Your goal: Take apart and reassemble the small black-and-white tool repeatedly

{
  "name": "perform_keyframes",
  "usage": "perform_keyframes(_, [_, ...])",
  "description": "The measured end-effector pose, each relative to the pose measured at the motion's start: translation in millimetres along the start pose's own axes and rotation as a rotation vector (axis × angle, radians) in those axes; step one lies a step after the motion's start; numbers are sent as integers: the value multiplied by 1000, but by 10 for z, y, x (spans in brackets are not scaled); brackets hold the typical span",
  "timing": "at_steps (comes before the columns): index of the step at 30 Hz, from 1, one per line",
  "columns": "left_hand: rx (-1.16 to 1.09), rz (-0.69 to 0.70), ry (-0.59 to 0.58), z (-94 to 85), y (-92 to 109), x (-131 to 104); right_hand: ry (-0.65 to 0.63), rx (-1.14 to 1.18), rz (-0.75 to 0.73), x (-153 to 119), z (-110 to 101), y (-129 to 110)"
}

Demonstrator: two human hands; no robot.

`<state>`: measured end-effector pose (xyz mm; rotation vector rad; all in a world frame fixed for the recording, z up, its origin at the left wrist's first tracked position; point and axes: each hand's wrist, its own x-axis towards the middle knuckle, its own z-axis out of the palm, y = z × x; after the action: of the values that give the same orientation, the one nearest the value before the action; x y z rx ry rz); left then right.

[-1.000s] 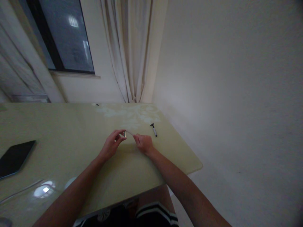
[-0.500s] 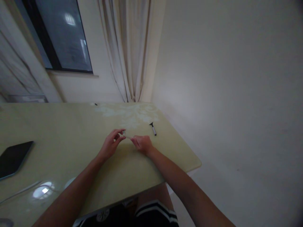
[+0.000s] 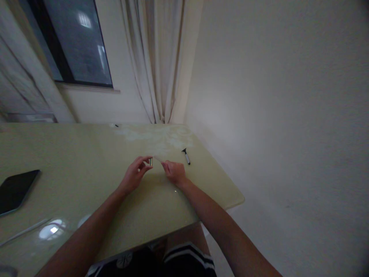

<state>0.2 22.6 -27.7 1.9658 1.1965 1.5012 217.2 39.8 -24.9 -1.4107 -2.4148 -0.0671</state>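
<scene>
My left hand point(image 3: 136, 171) is over the table with thumb and fingertips pinching a small rectangular piece point(image 3: 151, 162), held upright between them. The piece shows a light edge and a darker middle, but it is too small to identify. In my right hand point(image 3: 174, 171), closed in a grip, is a thin pale stick point(image 3: 158, 159). Its far end points up and left, near the top of the small piece; whether they touch I cannot tell. Just beyond my right hand lies a razor point(image 3: 186, 156) with a dark head and a grey handle.
A dark tablet-like slab point(image 3: 17, 191) rests at the left of the pale glossy table point(image 3: 72, 154). Near the front left runs a white cable point(image 3: 24, 232). A tiny dark object point(image 3: 116, 125) sits by the back edge. The wall point(image 3: 273, 115) borders the table's right side.
The stick has tipped upward; its far end was low by the left thumb and is now near the top of the small piece. My right hand has risen slightly.
</scene>
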Motion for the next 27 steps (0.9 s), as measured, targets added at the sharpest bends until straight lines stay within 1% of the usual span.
perform_keyframes(3, [-11, 8, 6, 3, 2, 2, -1, 8, -46, 0, 3, 3])
perform_keyframes(6, [-23, 21, 9, 12, -6, 0, 30, 3, -6, -5, 13, 10])
perform_keyframes(9, [-18, 19, 12, 14, -20, -2, 16, 10, -56, -8, 26, 13])
perform_keyframes(12, [-5, 19, 3, 5, -23, -1, 18, 2, -5, -3, 31, 13])
perform_keyframes(16, [11, 32, -11, -3, -19, -4, 1, 40, -50, 7, 26, 20])
perform_keyframes(19, [19, 43, -15, 5, -28, -14, 22, 45, 13, 10, 22, 27])
perform_keyframes(22, [19, 48, -11, 12, -47, -20, -16, 65, -69, 10, 21, 29])
perform_keyframes(23, [17, 46, -13, 11, -52, -20, -19, 64, -67, 11, 21, 29])
perform_keyframes(26, [5, 31, -23, 6, -56, -14, 17, 45, 32, 17, 20, 32])
perform_keyframes(27, [2, 22, -19, 4, -53, -11, 16, 50, 18, 18, 19, 34])
